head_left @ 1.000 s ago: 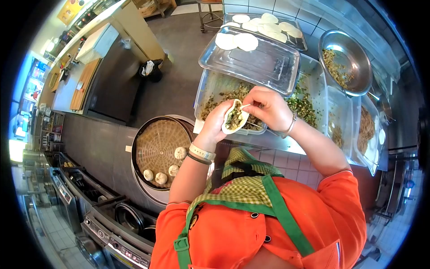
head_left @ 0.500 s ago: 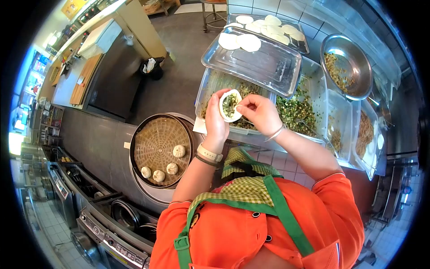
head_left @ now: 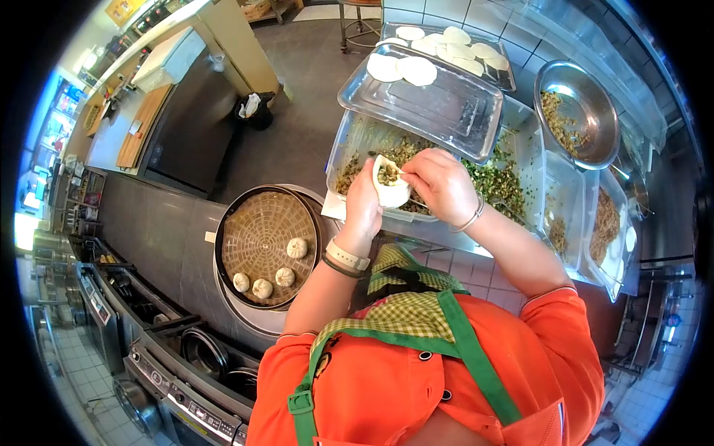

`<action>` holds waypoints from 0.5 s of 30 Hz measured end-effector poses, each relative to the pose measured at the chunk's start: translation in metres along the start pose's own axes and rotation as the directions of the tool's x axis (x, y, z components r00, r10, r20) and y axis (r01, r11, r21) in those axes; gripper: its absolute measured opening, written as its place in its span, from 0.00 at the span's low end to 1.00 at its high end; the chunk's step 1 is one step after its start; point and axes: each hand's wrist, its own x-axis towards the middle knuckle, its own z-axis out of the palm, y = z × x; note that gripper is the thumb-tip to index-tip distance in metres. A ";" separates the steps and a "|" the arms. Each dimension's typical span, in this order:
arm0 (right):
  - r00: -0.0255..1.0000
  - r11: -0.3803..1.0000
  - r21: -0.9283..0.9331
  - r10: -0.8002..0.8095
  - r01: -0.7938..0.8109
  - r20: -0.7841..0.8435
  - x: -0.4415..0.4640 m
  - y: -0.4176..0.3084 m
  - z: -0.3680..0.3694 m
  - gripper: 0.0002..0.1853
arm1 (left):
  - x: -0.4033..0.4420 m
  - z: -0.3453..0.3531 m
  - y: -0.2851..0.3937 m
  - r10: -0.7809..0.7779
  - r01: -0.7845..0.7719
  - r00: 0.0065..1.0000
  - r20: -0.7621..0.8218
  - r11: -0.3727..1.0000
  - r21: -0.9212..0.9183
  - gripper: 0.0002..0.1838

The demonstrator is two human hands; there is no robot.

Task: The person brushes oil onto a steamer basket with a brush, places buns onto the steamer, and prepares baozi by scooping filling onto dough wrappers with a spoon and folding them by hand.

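A filled dough wrapper is cupped in the left hand. It is pinched at one side by the right hand.

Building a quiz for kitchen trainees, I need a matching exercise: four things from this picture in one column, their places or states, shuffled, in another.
Column one
1. Filled wrapper
2. Round woven tray
3. Nearer rectangular metal tray
4. Metal bowl

Column two
A. Bears two flat dough rounds
B. Shiny, with chopped filling inside
C. Held by the left hand, right hand at its rim
D. Holds four pleated buns

Pairs: 1-C, 2-D, 3-A, 4-B
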 end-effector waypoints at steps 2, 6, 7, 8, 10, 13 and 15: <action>0.999 0.997 0.054 0.048 -0.049 0.022 -0.001 0.005 0.000 0.07 | 0.000 -0.001 -0.001 -0.005 0.005 1.000 0.026 1.000 0.010 0.17; 0.761 0.723 0.247 0.578 -0.645 0.294 -0.002 0.007 0.003 0.10 | 0.000 -0.004 -0.003 0.017 -0.022 0.998 0.059 0.996 0.089 0.17; 0.761 0.723 0.247 0.578 -0.645 0.294 -0.002 0.007 0.002 0.10 | -0.001 -0.005 -0.003 0.017 -0.022 0.998 0.058 0.996 0.089 0.17; 0.789 0.764 0.227 0.535 -0.604 0.302 -0.002 0.006 0.000 0.10 | -0.002 -0.006 -0.003 -0.010 0.004 0.998 0.065 0.997 0.082 0.16; 0.837 0.837 0.187 0.442 -0.514 0.321 -0.002 0.006 -0.004 0.09 | -0.004 -0.005 0.000 -0.036 0.030 0.997 0.071 0.997 0.074 0.16; 0.988 0.992 0.125 0.014 -0.033 0.152 -0.001 0.012 -0.002 0.09 | -0.008 -0.001 0.006 -0.102 0.093 0.991 0.081 0.990 0.110 0.16; 0.961 0.951 0.206 0.189 -0.230 0.200 0.000 0.005 -0.003 0.08 | -0.010 0.000 0.008 -0.095 0.078 0.990 0.101 0.983 0.169 0.16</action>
